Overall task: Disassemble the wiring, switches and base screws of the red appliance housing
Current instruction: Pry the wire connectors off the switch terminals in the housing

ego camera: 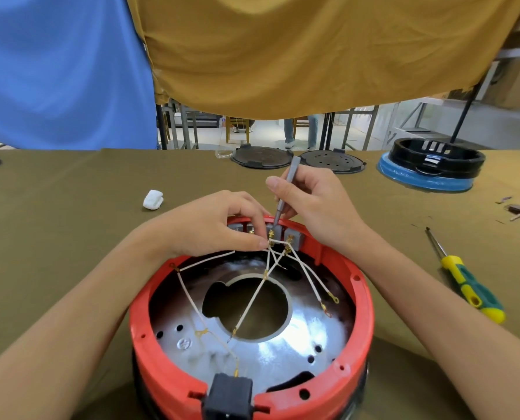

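Note:
The round red appliance housing (355,298) lies open side up in front of me, with a shiny metal plate inside. White wires (254,301) with gold terminals cross the inside and run to grey switch blocks (293,237) on the far rim. My left hand (216,222) pinches a wire terminal at a switch. My right hand (310,198) grips a thin grey screwdriver (284,192), its tip down at the same switch. A black socket block (228,395) sits on the near rim.
A yellow and green screwdriver (464,283) lies right of the housing. Small loose parts (519,212) lie far right. A white wad (153,199) sits at the left. Two black lids (261,157) and a black and blue housing (431,165) stand at the table's far edge.

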Motion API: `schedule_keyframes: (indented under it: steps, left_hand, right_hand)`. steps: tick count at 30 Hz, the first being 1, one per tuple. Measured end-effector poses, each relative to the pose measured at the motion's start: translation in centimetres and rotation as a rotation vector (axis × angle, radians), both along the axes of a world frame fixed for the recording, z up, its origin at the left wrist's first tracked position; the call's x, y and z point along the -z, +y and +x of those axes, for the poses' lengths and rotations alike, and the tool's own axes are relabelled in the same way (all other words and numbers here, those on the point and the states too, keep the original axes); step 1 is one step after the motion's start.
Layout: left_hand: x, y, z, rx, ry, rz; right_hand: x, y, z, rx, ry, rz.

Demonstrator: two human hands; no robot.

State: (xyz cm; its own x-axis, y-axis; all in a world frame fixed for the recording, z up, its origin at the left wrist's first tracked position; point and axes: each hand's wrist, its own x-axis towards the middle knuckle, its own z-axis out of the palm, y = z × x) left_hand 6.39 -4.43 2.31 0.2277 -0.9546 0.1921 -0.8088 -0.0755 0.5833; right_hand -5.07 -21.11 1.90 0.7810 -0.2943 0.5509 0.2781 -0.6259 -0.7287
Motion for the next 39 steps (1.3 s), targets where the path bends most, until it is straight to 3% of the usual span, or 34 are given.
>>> schedule_keyframes:
  steps: [13, 25, 31, 39]
  left_hand:
    - [-1.1, -2.0, 0.9, -0.103, -0.091, 0.022]
    - [-0.5, -2.2, 1.7, -0.052, -0.068, 0.020]
    - [-0.5, -2.1, 1.7, -0.048, -0.072, 0.024]
    - [-0.5, -2.0, 1.6, -0.066, -0.043, -0.001]
  right_hand:
    - [-0.8, -2.0, 2.3, 0.040, 0.150, 0.147]
    - [-0.7, -2.3, 3.1, 0.024, 0.219, 0.230]
    - [-0.5, -2.1, 2.9, 0.047, 0.179, 0.189]
    - [-0.6, -1.4, 2.1, 0.080, 0.057, -0.042]
